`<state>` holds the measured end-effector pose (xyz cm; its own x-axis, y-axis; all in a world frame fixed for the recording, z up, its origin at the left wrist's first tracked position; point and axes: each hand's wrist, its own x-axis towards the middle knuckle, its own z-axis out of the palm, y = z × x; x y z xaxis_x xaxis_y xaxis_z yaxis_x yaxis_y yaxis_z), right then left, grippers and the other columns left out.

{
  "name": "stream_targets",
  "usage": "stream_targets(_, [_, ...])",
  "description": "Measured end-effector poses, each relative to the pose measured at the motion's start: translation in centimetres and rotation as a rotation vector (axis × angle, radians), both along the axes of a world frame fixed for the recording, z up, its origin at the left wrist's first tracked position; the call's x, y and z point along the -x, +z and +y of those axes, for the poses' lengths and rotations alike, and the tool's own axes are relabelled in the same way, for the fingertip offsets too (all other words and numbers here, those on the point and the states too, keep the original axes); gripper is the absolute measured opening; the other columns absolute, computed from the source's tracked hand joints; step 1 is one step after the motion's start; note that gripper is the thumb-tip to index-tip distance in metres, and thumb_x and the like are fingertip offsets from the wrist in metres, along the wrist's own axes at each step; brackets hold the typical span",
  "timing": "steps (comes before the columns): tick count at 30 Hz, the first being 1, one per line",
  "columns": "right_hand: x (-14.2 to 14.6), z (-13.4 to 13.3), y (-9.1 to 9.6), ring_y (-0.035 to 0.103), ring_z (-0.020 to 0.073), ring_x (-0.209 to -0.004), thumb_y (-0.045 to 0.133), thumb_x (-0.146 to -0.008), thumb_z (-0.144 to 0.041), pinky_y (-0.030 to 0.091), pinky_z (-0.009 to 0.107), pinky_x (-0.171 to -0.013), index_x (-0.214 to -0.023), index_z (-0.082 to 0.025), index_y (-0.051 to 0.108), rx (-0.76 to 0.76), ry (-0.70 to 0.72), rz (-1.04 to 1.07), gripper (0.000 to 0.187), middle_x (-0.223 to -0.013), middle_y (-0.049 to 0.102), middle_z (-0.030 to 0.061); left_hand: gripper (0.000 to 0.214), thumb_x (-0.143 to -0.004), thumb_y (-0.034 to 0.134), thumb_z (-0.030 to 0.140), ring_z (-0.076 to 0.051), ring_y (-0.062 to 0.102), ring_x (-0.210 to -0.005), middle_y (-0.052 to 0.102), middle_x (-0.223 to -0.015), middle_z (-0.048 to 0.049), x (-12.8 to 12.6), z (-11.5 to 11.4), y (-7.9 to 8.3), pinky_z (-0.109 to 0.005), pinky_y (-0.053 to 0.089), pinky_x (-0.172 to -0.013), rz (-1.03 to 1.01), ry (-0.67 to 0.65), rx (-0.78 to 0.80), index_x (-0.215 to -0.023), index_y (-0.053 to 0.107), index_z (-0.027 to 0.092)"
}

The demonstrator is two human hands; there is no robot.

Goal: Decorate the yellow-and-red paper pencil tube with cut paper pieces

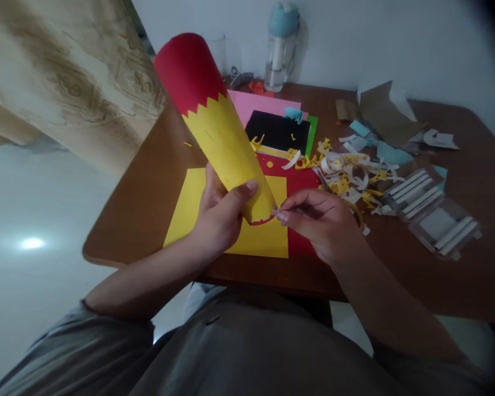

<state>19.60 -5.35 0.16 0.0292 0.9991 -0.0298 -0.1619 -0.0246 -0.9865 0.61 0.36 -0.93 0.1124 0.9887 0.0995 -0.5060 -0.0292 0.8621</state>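
Note:
A paper tube (226,143), red at its upper end and yellow below a zigzag edge, is held tilted above the table. My left hand (223,214) wraps around its lower part, thumb lying across the yellow side. At the tube's lower rim, where a thin red edge shows, my right hand (317,220) pinches with thumb and fingertips. Whether a small scrap or the rim itself is between those fingertips is too small to make out. Beneath the hands lies a yellow paper sheet (264,242), partly over a red sheet (303,242).
White and yellow paper scraps (350,176) are heaped right of centre, beside an open plastic case (441,214) with white strips. Behind are a black sheet (276,132), a pink sheet (268,104) and a water bottle (278,49). A curtain (91,71) hangs at left.

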Motion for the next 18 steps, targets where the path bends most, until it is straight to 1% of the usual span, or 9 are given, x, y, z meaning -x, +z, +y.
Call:
stream_targets(3, [0.0, 0.0, 0.3, 0.081, 0.0173, -0.084, 0.116, -0.075, -0.04, 0.072, 0.033, -0.086, -0.085, -0.029, 0.087, 0.007, 0.007, 0.061, 0.032, -0.089, 0.086, -0.0003, 0.059, -0.087, 0.099, 0.039, -0.028, 0.082, -0.105, 0.077, -0.114, -0.0018, 0.0, -0.1, 0.1, -0.045, 0.069, -0.096, 0.011, -0.002, -0.001, -0.131, 0.061, 0.031])
stream_targets(7, [-0.2, 0.3, -0.2, 0.08, 0.0142, -0.083, 0.114, -0.076, -0.033, 0.071, 0.029, -0.086, -0.09, -0.028, 0.085, 0.039, 0.065, 0.152, 0.032, -0.091, 0.085, -0.0022, 0.059, -0.085, 0.099, 0.039, -0.031, 0.083, -0.11, 0.079, -0.112, -0.0016, -0.1, -0.2, 0.4, -0.048, 0.069, -0.102, -0.004, -0.009, 0.022, -0.13, 0.061, 0.03])
stream_targets(9, [-0.2, 0.4, -0.4, 0.081, 0.0143, -0.082, 0.112, -0.077, -0.032, 0.072, 0.029, -0.084, -0.093, -0.028, 0.083, -0.009, 0.044, 0.122, 0.034, -0.091, 0.084, -0.003, 0.057, -0.085, 0.098, 0.037, -0.031, 0.084, -0.112, 0.08, -0.112, -0.0018, -0.1, -0.3, 0.6, -0.049, 0.068, -0.105, -0.027, -0.007, 0.038, -0.128, 0.062, 0.029])
stream_targets(11, [-0.2, 0.3, -0.4, 0.082, 0.0162, -0.082, 0.109, -0.08, -0.029, 0.073, 0.031, -0.082, -0.096, -0.028, 0.082, -0.125, -0.013, 0.014, 0.032, -0.091, 0.084, -0.0031, 0.054, -0.085, 0.098, 0.036, -0.032, 0.083, -0.117, 0.08, -0.111, -0.0021, -0.3, -0.3, 0.8, -0.048, 0.067, -0.108, -0.043, 0.0, 0.048, -0.126, 0.064, 0.029])
stream_targets(12, [-0.2, 0.1, -0.2, 0.084, 0.0178, -0.083, 0.106, -0.084, -0.027, 0.074, 0.033, -0.083, -0.098, -0.028, 0.081, -0.199, -0.041, -0.071, 0.028, -0.092, 0.085, -0.0024, 0.053, -0.085, 0.097, 0.035, -0.033, 0.083, -0.121, 0.081, -0.11, -0.0023, -0.3, -0.2, 0.9, -0.047, 0.067, -0.109, -0.046, 0.01, 0.054, -0.126, 0.065, 0.029])
stream_targets(14, [-0.4, -0.4, 0.2, 0.087, 0.0215, -0.088, 0.097, -0.093, -0.023, 0.076, 0.039, -0.087, -0.102, -0.03, 0.083, -0.373, -0.084, -0.291, 0.019, -0.097, 0.089, 0.0002, 0.053, -0.085, 0.096, 0.034, -0.034, 0.082, -0.125, 0.081, -0.109, -0.0021, -0.5, -0.2, 1.0, -0.046, 0.066, -0.11, -0.045, 0.04, 0.062, -0.128, 0.066, 0.03])
stream_targets(15, [-0.5, -0.7, 0.5, 0.088, 0.0231, -0.089, 0.093, -0.096, -0.021, 0.076, 0.042, -0.089, -0.104, -0.032, 0.084, -0.475, -0.1, -0.407, 0.017, -0.1, 0.09, 0.0012, 0.054, -0.085, 0.095, 0.032, -0.033, 0.082, -0.124, 0.08, -0.109, -0.0018, -0.5, -0.1, 1.1, -0.045, 0.066, -0.11, -0.045, 0.055, 0.058, -0.131, 0.067, 0.031])
stream_targets(17, [-0.9, -1.2, 0.9, 0.088, 0.0252, -0.088, 0.089, -0.098, -0.017, 0.076, 0.045, -0.087, -0.109, -0.035, 0.085, -0.69, -0.132, -0.586, 0.022, -0.098, 0.091, 0.0006, 0.056, -0.088, 0.09, 0.029, -0.03, 0.082, -0.119, 0.08, -0.113, -0.0017, -0.5, 0.0, 1.2, -0.044, 0.065, -0.109, -0.054, 0.068, 0.042, -0.138, 0.066, 0.032])
stream_targets(18, [-1.0, -1.3, 1.1, 0.087, 0.0256, -0.086, 0.089, -0.097, -0.016, 0.075, 0.046, -0.084, -0.11, -0.037, 0.085, -0.773, -0.152, -0.636, 0.025, -0.095, 0.091, -0.0002, 0.057, -0.089, 0.089, 0.028, -0.029, 0.082, -0.117, 0.081, -0.115, -0.002, -0.5, 0.0, 1.2, -0.043, 0.065, -0.108, -0.062, 0.064, 0.034, -0.141, 0.066, 0.032])
